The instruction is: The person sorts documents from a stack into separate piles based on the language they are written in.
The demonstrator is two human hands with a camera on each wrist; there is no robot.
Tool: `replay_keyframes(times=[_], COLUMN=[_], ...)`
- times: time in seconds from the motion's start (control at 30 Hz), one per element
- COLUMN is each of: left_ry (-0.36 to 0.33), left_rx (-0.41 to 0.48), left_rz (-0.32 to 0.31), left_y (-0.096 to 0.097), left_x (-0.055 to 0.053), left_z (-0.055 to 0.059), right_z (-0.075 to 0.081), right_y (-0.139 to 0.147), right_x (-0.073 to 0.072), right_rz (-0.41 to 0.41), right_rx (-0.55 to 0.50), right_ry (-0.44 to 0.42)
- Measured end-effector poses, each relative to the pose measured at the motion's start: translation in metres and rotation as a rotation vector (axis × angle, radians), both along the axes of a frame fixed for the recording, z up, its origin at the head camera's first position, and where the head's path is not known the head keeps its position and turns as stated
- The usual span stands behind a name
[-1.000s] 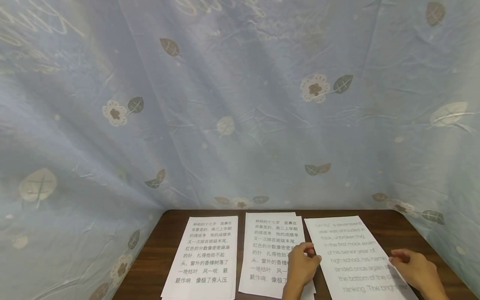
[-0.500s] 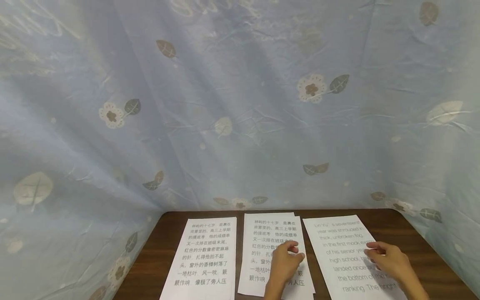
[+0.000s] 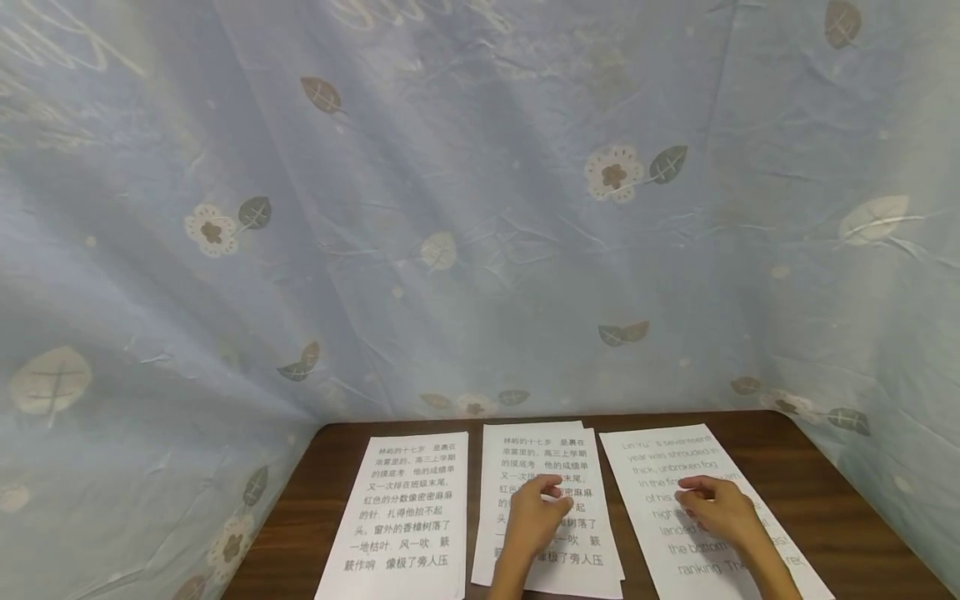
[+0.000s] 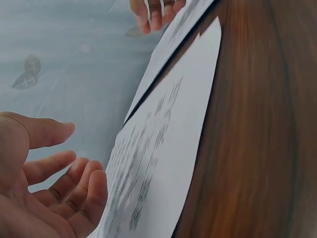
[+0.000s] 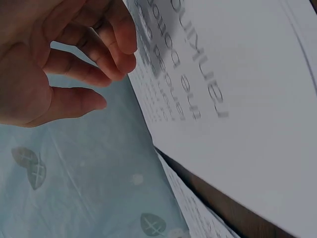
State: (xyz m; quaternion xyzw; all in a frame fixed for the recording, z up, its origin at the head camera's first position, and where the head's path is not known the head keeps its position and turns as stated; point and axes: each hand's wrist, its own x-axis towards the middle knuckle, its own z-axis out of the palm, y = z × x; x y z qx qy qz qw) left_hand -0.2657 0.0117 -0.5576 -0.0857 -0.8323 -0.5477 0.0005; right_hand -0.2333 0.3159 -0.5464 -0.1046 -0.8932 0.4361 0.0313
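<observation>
Three piles of printed white paper lie side by side. Over the middle pile with Chinese text (image 3: 592, 546) is my left hand (image 3: 536, 512), its fingers loosely bent with nothing between them. The right pile, sheets with English text (image 3: 660, 533), has my right hand (image 3: 716, 508) above it, thumb and fingers apart and holding nothing. In the left wrist view the left hand (image 4: 54, 188) hovers beside the printed sheet (image 4: 173, 129). The right wrist view shows the right hand (image 5: 74, 59) raised over the English sheet (image 5: 257, 114). At the left lies another Chinese-text pile (image 3: 401, 517), untouched.
The dark brown wooden table (image 3: 292, 517) has rounded far corners. Behind it and at both sides hangs a pale blue cloth (image 3: 480, 333) with leaf and flower prints. Narrow strips of table separate the paper piles.
Both hands have moved left: the left from the middle pile's right edge to over its text, the right from the English pile's right edge inward. The head view has shifted slightly.
</observation>
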Motion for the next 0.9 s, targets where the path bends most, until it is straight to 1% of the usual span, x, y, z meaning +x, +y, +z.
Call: replay_keyframes(times=[0.1,0.17,0.33,0.47,0.63,0.83,0.9], left_ry=[0.026,0.032,0.025,0.037,0.047,0.081,0.078], left_rx=[-0.016,-0.025,-0.060,-0.075,-0.078,-0.106,-0.123], left_rz=[0.016,0.025,0.056,0.076,0.071,0.090,0.104], left_y=[-0.012,-0.019,-0.038,-0.053,-0.072,-0.088,-0.092], left_x=[-0.002,-0.004,-0.006,-0.009,-0.013,-0.018,-0.019], left_z=[-0.001,-0.001,0.000,0.000,-0.001,-0.008,-0.011], right_z=[0.000,0.000,0.001,0.002,0.004,0.002,-0.001], right_y=[-0.008,-0.013,-0.026,-0.036,-0.049,-0.067,-0.072], right_x=[-0.001,-0.002,-0.006,-0.009,-0.013,-0.019,-0.019], right_rz=[0.013,0.021,0.028,0.038,0.052,0.052,0.057], right_rx=[-0.006,-0.010,-0.035,-0.056,-0.099,-0.107,-0.108], right_ry=[0.000,0.001,0.004,0.009,-0.005,-0.019,-0.016])
